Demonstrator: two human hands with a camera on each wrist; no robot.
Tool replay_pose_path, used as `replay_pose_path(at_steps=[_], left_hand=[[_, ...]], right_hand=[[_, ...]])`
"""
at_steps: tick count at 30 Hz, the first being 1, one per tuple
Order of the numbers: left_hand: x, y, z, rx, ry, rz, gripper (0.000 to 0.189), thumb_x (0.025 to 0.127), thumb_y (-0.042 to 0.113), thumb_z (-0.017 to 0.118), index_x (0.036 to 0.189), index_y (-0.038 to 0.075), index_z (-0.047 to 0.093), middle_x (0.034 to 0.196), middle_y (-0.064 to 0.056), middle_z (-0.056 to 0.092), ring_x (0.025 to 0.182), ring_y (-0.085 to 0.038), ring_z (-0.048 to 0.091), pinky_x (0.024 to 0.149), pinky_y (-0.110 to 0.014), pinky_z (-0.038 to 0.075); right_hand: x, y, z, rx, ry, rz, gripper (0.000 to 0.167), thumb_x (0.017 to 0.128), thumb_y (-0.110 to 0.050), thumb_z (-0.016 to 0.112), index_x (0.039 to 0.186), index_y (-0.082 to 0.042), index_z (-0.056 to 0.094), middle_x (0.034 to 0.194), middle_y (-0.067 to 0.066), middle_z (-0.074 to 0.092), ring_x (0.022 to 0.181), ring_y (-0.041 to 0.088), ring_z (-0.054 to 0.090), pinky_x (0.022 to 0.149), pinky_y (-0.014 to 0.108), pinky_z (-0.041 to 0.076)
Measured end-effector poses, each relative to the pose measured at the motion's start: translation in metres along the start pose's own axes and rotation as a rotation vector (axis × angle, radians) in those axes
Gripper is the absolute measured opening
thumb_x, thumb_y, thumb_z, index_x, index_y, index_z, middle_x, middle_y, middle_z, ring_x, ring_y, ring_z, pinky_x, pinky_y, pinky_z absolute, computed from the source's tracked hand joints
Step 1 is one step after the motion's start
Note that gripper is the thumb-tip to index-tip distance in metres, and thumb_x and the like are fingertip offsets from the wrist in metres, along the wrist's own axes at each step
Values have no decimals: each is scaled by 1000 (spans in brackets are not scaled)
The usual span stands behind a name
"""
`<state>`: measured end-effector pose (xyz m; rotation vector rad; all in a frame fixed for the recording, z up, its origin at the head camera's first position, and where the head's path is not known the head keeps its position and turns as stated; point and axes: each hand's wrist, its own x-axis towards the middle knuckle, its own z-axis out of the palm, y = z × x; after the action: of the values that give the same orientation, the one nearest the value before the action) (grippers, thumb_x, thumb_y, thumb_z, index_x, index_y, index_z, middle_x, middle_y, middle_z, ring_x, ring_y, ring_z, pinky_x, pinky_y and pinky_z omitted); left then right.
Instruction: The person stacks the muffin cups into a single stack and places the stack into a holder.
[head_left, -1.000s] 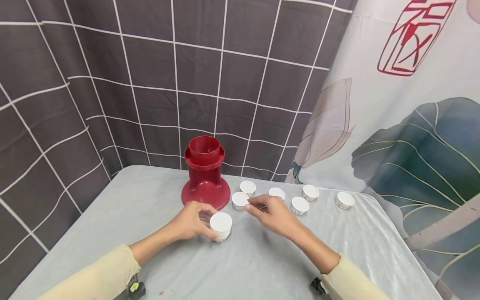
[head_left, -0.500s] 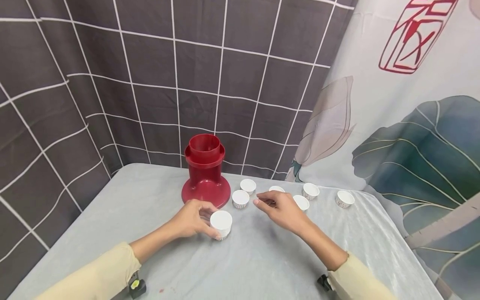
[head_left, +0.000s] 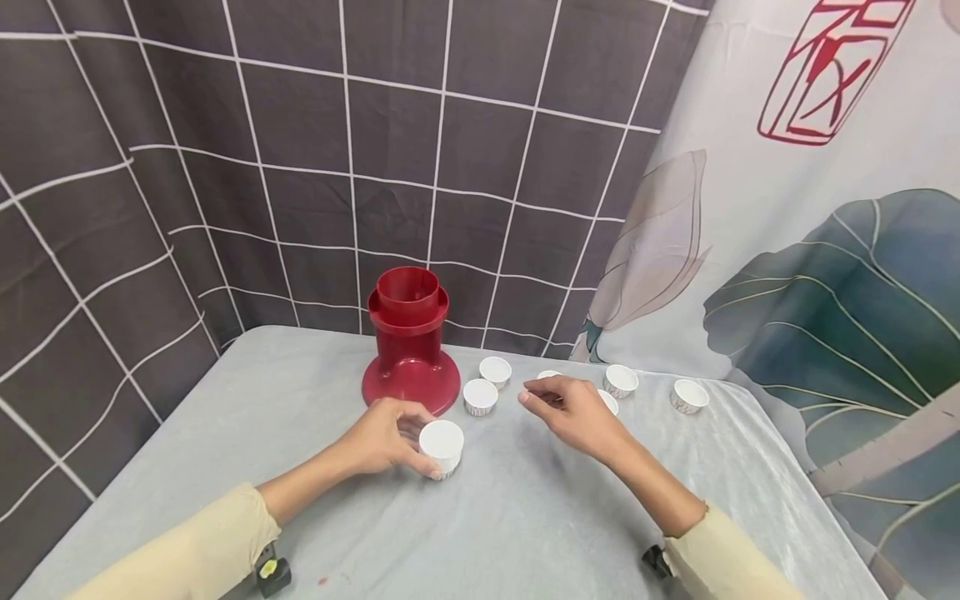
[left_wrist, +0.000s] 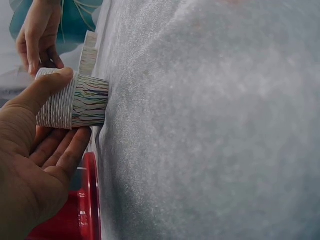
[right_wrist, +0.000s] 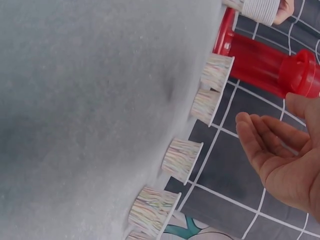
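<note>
My left hand (head_left: 386, 439) grips a nested stack of small white paper cups (head_left: 442, 447), thumb on one side and fingers on the other. In the left wrist view the stack (left_wrist: 75, 102) stands upright on the cloth, its lowest cup patterned with coloured wavy lines. My right hand (head_left: 573, 417) hovers over the table with fingers loosely bent and nothing between them. In the right wrist view that hand (right_wrist: 285, 155) has its palm in sight, bare. Left of it are two single paper cups (head_left: 480, 397); it partly hides others behind it.
A red plastic stand (head_left: 409, 358) with a round base and open tube top is behind the left hand. Two more single cups, a paper cup (head_left: 621, 381) and a far-right paper cup (head_left: 689, 397), sit near the back edge. Dark grid curtain (head_left: 300, 200) hangs behind the grey-covered table.
My right hand has drawn away to the right from the nearest single cup and now partly covers the cups behind it. The left hand and its cup stack have stayed in place.
</note>
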<state>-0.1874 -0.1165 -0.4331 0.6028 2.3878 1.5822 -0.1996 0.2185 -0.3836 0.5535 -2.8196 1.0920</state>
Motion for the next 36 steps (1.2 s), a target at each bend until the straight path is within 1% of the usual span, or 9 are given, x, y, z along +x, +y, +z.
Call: replay_pose_path(at_steps=[3, 8, 12, 16, 21, 24, 28, 32, 36], left_hand=[[0, 1, 0, 1, -4, -2, 46, 73, 11, 106, 113, 3, 83, 105, -8, 83, 95, -19, 82, 86, -25, 68], [0, 3, 0, -11, -13, -10, 46, 73, 10, 105, 112, 3, 81, 105, -7, 81, 95, -18, 80, 87, -27, 69], [1, 3, 0, -28, -23, -17, 49, 73, 8, 105, 115, 2, 79, 106, -8, 79, 96, -18, 79, 87, -27, 68], [3, 3, 0, -35, -35, -12, 54, 74, 7, 104, 121, 1, 79, 107, -9, 77, 94, -19, 77, 86, -26, 68], [2, 1, -1, 6, -45, 13, 57, 75, 11, 104, 127, 4, 80, 109, -8, 77, 95, -19, 74, 84, -23, 66], [3, 0, -1, 19, -51, 25, 55, 75, 12, 104, 125, 5, 81, 110, -7, 78, 96, -19, 73, 84, -23, 66], [4, 0, -1, 22, -59, 22, 54, 75, 13, 104, 123, 5, 82, 109, -7, 78, 96, -19, 73, 84, -23, 66], [4, 0, -2, 25, -62, 16, 53, 74, 13, 104, 122, 6, 82, 108, -6, 78, 96, -19, 73, 84, -23, 66], [4, 1, -3, 30, -62, 20, 52, 74, 13, 104, 121, 6, 82, 107, -6, 78, 96, -19, 73, 83, -23, 66]], right_hand=[[1, 1, -2, -10, 10, -4, 35, 110, -30, 75, 129, -2, 83, 123, 11, 86, 106, 22, 85, 91, 37, 68], [1, 4, -5, -17, 20, 1, 36, 110, -29, 74, 130, -1, 82, 124, 12, 86, 108, 25, 85, 94, 42, 68], [0, 6, -8, -17, 29, 11, 36, 111, -31, 73, 131, -2, 82, 125, 11, 86, 109, 25, 84, 95, 43, 68], [0, 7, -12, -20, 55, 13, 35, 111, -31, 74, 130, -3, 83, 125, 11, 86, 108, 24, 84, 94, 40, 68], [0, 7, -15, -10, 69, 14, 34, 110, -31, 75, 128, -4, 84, 120, 9, 87, 104, 21, 84, 90, 31, 66], [0, 8, -17, -10, 76, 10, 32, 109, -30, 76, 126, -5, 85, 115, 8, 88, 101, 19, 85, 87, 28, 65], [-1, 11, -18, -4, 80, 3, 31, 109, -29, 77, 126, -5, 85, 113, 8, 88, 100, 19, 85, 85, 27, 64], [-1, 13, -19, 11, 82, 1, 30, 109, -29, 77, 126, -5, 85, 115, 8, 88, 100, 19, 85, 85, 25, 64], [-1, 14, -21, 3, 96, -7, 28, 109, -27, 77, 124, -6, 86, 117, 8, 88, 100, 19, 84, 84, 25, 64]])
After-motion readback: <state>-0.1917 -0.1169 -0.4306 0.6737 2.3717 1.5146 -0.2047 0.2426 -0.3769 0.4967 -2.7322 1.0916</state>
